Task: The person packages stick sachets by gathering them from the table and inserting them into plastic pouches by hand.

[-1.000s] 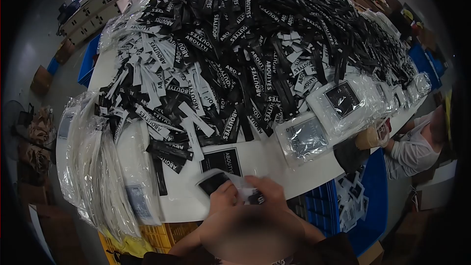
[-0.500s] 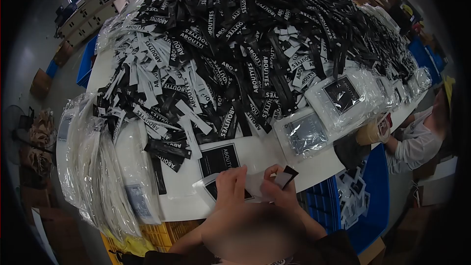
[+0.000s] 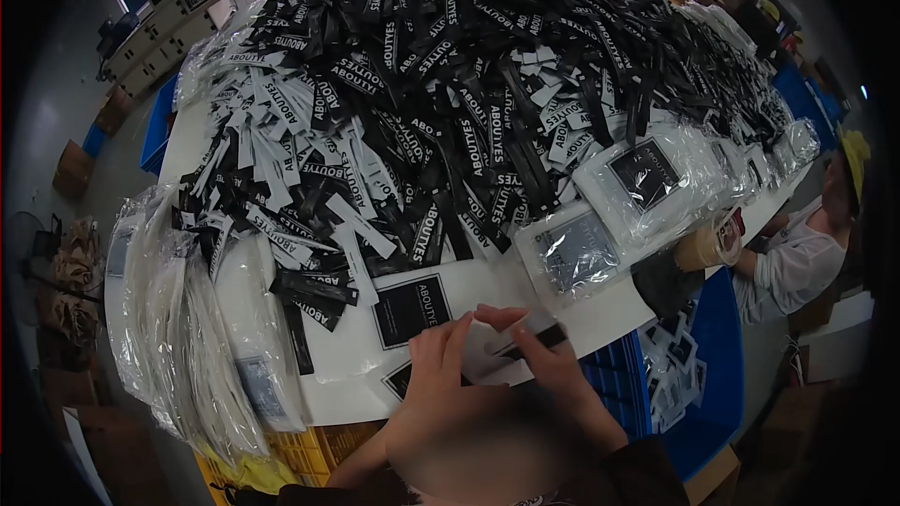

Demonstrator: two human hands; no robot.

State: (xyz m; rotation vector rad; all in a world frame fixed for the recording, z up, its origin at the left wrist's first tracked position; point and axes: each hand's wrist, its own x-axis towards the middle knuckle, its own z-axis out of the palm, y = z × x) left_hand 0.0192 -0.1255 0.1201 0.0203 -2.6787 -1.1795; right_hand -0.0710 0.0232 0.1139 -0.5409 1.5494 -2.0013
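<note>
At the table's near edge, my left hand [image 3: 436,356] has its fingers pressed together on a translucent plastic bag [image 3: 483,361] with a black printed panel. Opposite it, my right hand [image 3: 547,356] is closed, with a narrow black-and-white sachet [image 3: 551,337] under its thumb and fingers, against the bag's right side. The fingertips of both hands come close together at the bag's upper edge. Just beyond lies another bag with a black label [image 3: 412,311], flat on the white table [image 3: 352,389]. Part of the near bag is hidden by my hands.
A large heap of black and white sachets [image 3: 441,112] covers the table. Stacks of plastic bags lie left [image 3: 187,319] and right [image 3: 637,178]. Below stand a blue bin [image 3: 717,365] and a yellow crate [image 3: 323,450]. A co-worker [image 3: 806,244] sits at right.
My right hand has moved in over the bag, bringing the sachet from upright beside it to lying against it. The fingertips of both hands are closer together.
</note>
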